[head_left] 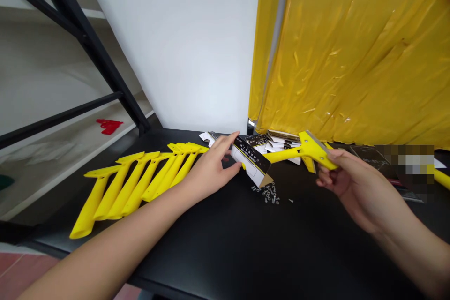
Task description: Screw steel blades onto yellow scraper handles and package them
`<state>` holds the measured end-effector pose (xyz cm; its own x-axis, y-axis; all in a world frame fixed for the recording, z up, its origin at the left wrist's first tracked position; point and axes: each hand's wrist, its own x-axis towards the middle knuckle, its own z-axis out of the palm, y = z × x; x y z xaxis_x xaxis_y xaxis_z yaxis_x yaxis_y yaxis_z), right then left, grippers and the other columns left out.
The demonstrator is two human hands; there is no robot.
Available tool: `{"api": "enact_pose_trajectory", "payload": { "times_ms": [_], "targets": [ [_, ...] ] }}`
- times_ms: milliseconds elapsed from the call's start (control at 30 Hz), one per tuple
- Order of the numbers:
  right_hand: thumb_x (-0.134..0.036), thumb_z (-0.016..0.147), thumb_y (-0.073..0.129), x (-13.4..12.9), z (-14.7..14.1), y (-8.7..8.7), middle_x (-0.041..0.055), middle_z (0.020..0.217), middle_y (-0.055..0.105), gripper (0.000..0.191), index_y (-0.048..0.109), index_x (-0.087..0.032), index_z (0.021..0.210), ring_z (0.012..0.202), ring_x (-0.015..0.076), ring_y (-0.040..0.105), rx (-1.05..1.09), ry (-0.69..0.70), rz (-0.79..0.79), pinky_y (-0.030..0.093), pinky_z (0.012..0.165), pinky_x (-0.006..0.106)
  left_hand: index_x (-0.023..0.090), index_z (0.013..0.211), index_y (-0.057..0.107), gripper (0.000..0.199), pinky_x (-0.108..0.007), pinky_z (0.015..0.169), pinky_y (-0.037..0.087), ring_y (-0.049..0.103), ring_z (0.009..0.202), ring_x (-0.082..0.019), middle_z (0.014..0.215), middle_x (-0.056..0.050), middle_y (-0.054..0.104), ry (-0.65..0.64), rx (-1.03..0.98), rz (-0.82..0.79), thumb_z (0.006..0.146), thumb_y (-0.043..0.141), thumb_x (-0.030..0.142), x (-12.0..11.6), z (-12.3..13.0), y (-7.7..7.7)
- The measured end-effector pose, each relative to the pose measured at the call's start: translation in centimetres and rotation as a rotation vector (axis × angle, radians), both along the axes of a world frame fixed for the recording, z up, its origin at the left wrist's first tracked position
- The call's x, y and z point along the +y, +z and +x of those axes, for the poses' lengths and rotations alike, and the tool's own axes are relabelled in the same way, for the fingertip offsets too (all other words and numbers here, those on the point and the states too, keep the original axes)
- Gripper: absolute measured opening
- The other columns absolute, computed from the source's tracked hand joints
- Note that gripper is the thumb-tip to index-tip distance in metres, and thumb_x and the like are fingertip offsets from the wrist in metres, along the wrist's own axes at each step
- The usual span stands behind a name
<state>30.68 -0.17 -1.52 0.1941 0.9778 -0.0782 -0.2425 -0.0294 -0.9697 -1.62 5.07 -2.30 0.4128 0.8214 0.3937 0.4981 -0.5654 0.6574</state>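
My right hand grips a yellow scraper by its wide head, which has a metal blade edge and screws. The scraper's handle points left and runs behind a black-and-white printed cardboard sleeve. A small yellow tip shows at the sleeve's left side, near my left thumb. My left hand holds this folded sleeve between thumb and fingers, tilted above the table. Just below it, small metal screws and nuts lie scattered. More printed cards are piled behind the scraper's handle.
Several yellow scraper handles lie in a row on the black table at left. A white panel and a yellow-wrapped stack stand behind. A black metal frame and shelves with a red item are at far left.
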Motion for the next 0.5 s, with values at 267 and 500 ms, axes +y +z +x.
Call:
{"api": "enact_pose_trajectory", "payload": {
  "times_ms": [267, 500],
  "targets": [
    [-0.041, 0.087, 0.08, 0.8, 1.3, 0.2, -0.0032, 0.066, 0.05, 0.025, 0.064, -0.025, 0.078, 0.056, 0.0129, 0.042, 0.018, 0.021, -0.04, 0.056, 0.057, 0.026, 0.041, 0.166, 0.04, 0.076, -0.04, 0.101, 0.059, 0.066, 0.117, -0.022, 0.148, -0.007, 0.057, -0.125, 0.012, -0.029, 0.098, 0.071, 0.027, -0.4, -0.3, 1.5],
    [-0.037, 0.085, 0.081, 1.3, 2.5, 0.0, -0.0034, 0.061, 0.047, 0.019, 0.067, -0.025, 0.08, 0.055, 0.0128, 0.04, 0.015, 0.039, -0.052, 0.054, 0.056, 0.025, 0.039, 0.155, 0.058, 0.06, -0.039, 0.105, 0.057, 0.065, 0.118, -0.022, 0.144, -0.006, 0.061, -0.235, -0.007, 0.046, 0.098, 0.077, 0.032, -0.7, -0.6, 2.7]
  ]
}}
